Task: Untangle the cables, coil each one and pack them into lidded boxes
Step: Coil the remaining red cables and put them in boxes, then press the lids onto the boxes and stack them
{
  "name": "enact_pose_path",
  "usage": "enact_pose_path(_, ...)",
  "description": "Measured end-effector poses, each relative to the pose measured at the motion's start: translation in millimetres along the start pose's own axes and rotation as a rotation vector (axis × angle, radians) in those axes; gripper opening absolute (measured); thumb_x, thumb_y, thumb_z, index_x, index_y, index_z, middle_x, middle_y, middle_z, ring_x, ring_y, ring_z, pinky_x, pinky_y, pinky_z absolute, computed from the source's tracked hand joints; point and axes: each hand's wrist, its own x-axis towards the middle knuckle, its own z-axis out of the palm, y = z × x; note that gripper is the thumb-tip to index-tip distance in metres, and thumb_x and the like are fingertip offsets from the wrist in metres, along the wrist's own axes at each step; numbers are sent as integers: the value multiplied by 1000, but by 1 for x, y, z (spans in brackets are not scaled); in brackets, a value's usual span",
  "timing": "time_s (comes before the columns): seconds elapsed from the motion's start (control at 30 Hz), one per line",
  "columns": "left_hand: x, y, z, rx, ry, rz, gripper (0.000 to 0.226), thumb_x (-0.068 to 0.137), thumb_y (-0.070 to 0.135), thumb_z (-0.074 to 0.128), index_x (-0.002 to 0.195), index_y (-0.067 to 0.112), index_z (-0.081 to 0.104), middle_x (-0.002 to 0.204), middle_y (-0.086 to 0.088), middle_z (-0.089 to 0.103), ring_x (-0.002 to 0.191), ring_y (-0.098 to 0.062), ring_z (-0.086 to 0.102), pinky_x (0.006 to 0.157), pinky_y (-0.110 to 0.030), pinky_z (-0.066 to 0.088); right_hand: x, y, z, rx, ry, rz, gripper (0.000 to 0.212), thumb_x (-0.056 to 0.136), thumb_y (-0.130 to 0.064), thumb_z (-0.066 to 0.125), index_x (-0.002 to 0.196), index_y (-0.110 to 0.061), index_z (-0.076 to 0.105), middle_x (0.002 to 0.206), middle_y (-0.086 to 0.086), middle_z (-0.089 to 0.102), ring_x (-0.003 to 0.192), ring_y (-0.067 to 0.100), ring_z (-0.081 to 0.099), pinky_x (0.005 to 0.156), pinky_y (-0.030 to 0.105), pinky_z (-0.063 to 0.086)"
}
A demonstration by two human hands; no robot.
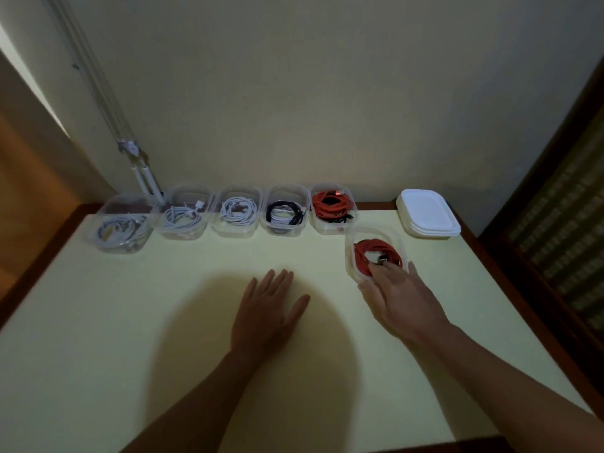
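Left hand (268, 308), nearest me, steadies nothing, and that is my worry. The box (372, 231) under my right hand (398, 295) looks light and stands loose on the bench (130, 322), so a push on the red cable (376, 251) could skid or tip it. The coil looks springy, and I judge that once the pressure comes off it may rise over the rim and stop a lid from seating. The dark plug in the middle of the coil could stick up too. Lids (428, 214) are stacked at the back right, just beyond the box, and none is on yet; reaching for them across the open box could knock it. Five filled boxes (235, 228) line the back edge, well apart from both hands.

Left hand lies flat, palm down, fingers straight and close together, thumb out, holding nothing. Right hand reaches over the box's near rim, fingers spread and almost straight, tips on the cable. It grips nothing that I can see.
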Motion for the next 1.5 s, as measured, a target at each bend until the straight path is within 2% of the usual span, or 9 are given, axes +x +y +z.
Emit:
enact_pose_path(0.33, -48, -8, -15, -250, 3, -40, 91, 86, 83, 4, 160, 31, 13, 162, 9, 30, 148, 0, 22, 122, -21, 4, -36, -85, -10, 70, -30, -190, 63, 105, -46, 14, 147, -18, 50, 149, -3, 54, 148, 19, 34, 123, 41, 19)
enact_pose_path(0.53, -63, -10, -31, -285, 18, -78, 89, 87, 80, 22, 160, 30, 6, 159, 4, 37, 142, -17, 36, 119, -32, 20, -42, -124, -9, 150, -49, -274, 61, 104, -49, 16, 140, -20, 56, 141, -4, 59, 144, 19, 40, 122, 41, 22)
enact_pose_path(0.7, -62, -9, -32, -233, 51, -13, 93, 88, 79, 29, 160, 22, 12, 147, 1, 52, 129, -15, 49, 113, -38, 34, -53, -135, -9, 159, 118, -327, 44, 104, -38, 35, 117, -16, 71, 119, -3, 71, 123, 22, 59, 108, 45, 45)
enact_pose_path(0.8, -62, -10, -31, -216, 52, -11, 92, 89, 76, 33, 159, 21, 13, 149, 1, 50, 130, -16, 48, 112, -43, 36, -55, -136, -11, 184, 115, -334, 39, 105, -36, 36, 113, -18, 70, 115, -4, 71, 120, 20, 60, 107, 44, 46)
enact_pose_path(0.87, -61, -10, -29, -206, 59, -5, 92, 88, 75, 35, 159, 21, 14, 151, 0, 48, 131, -17, 48, 113, -44, 36, -53, -132, -14, 280, 60, -304, 36, 105, -41, 34, 114, -23, 64, 118, -6, 67, 120, 19, 58, 109, 43, 46)
enact_pose_path(0.97, -57, -14, -26, -195, 57, 6, 92, 88, 76, 33, 159, 21, 12, 155, 2, 43, 140, -13, 41, 120, -42, 26, -49, -116, -25, 433, 77, -260, 34, 103, -41, 37, 115, -23, 64, 116, -3, 68, 109, 24, 62, 93, 44, 53)
enact_pose_path(1.1, -50, -12, -27, -193, 41, 6, 97, 83, 75, 34, 160, 20, 11, 157, 2, 39, 145, -12, 35, 122, -40, 19, -24, -62, -32, 298, 278, -173, 24, 97, -25, 57, 111, -15, 73, 109, 1, 75, 106, 25, 67, 89, 43, 55)
enact_pose_path(1.3, -36, -11, -25, -145, 26, 5, 103, 81, 76, 35, 160, 16, 7, 159, 0, 36, 144, -16, 36, 121, -42, 23, 24, 30, -43, 81, 140, 122, 36, 97, -25, 60, 132, -14, 62, 123, 12, 67, 118, 32, 57, 91, 44, 48)
enact_pose_path(1.5, -21, -15, -19, -106, 28, 19, 104, 82, 81, 30, 161, 17, 6, 163, 0, 28, 143, -19, 37, 120, -43, 25, 55, 86, -32, -105, 68, 324, 53, 99, -25, 52, 149, -10, 41, 155, 13, 41, 140, 37, 38, 107, 50, 37)
